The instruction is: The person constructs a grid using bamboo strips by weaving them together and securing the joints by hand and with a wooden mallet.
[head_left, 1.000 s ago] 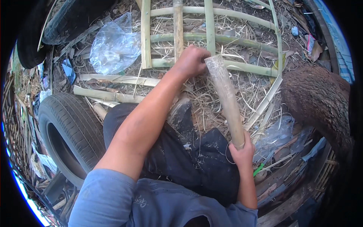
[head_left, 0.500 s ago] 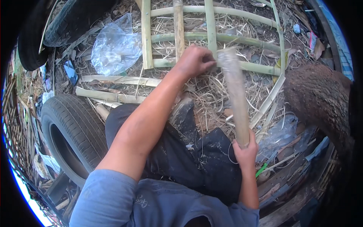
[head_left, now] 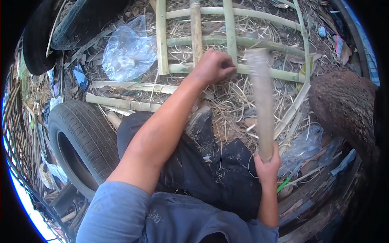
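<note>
A lattice of pale green bamboo slats (head_left: 231,30) lies on the ground at the far side. My left hand (head_left: 212,68) is at its near crosspiece, beside the joint with an upright slat. Thumb and fingers are pinched together there; anything between them is too small to make out. My right hand (head_left: 268,166) is wrapped round the lower end of a thick wooden stick (head_left: 262,97). The stick points away from me, its far end blurred and frayed, a little right of my left hand. Whether it touches the lattice I cannot tell.
A tyre (head_left: 83,141) stands at my left, with darker tyres (head_left: 81,24) farther off. A clear plastic bag (head_left: 127,52) and loose bamboo strips (head_left: 133,86) lie left of the lattice. Fibre shavings (head_left: 231,97) cover the ground. A thick trunk (head_left: 342,101) is at the right.
The whole view has shifted slightly, moving everything a little to the right. The stick still shows motion blur, and its angle is slightly more upright. Both hands keep their grips.
</note>
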`<control>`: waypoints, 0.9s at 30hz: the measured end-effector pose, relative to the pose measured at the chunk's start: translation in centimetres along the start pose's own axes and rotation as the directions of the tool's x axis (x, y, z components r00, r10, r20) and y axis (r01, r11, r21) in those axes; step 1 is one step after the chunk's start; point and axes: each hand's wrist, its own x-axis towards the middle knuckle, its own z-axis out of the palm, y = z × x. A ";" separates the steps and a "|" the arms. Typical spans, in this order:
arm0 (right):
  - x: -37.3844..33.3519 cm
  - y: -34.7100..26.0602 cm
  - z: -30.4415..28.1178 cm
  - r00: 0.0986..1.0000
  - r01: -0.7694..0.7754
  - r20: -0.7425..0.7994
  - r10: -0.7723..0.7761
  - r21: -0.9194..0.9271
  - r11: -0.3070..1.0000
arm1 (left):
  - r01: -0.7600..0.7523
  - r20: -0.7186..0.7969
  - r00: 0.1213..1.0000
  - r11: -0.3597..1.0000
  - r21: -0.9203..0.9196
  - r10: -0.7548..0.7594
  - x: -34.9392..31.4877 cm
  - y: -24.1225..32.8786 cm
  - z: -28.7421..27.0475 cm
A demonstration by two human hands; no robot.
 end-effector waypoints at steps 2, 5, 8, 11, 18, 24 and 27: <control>-0.5 -0.6 0.0 0.999 -0.016 -0.039 0.020 0.106 0.994 | -0.037 -0.010 0.999 0.999 -0.011 0.037 -0.1 0.3 0.1; 0.8 0.3 0.3 0.989 -0.076 0.119 0.093 -0.136 0.988 | 0.049 0.013 0.999 0.994 0.094 -0.050 0.3 0.3 -0.4; -0.6 -0.4 0.4 0.998 0.026 -0.054 -0.022 0.086 0.996 | -0.024 -0.024 0.999 1.000 0.002 0.024 -0.1 0.3 0.2; -0.5 0.5 0.1 1.000 -0.030 0.007 0.030 0.079 0.996 | 0.020 0.003 1.000 1.000 0.004 -0.020 0.1 0.2 -0.1; -0.6 0.0 0.4 0.995 -0.092 -0.010 0.094 0.137 0.986 | 0.040 0.010 0.999 0.997 -0.058 -0.040 -0.4 -0.1 0.1; -0.5 0.4 0.7 0.991 -0.130 0.047 0.126 0.105 0.986 | 0.029 0.008 1.000 0.998 -0.055 -0.028 -0.3 -0.2 0.2; 0.4 0.1 0.4 0.993 -0.090 0.077 0.091 -0.015 0.996 | -0.014 0.008 1.000 1.000 0.028 0.014 0.2 -0.1 -0.2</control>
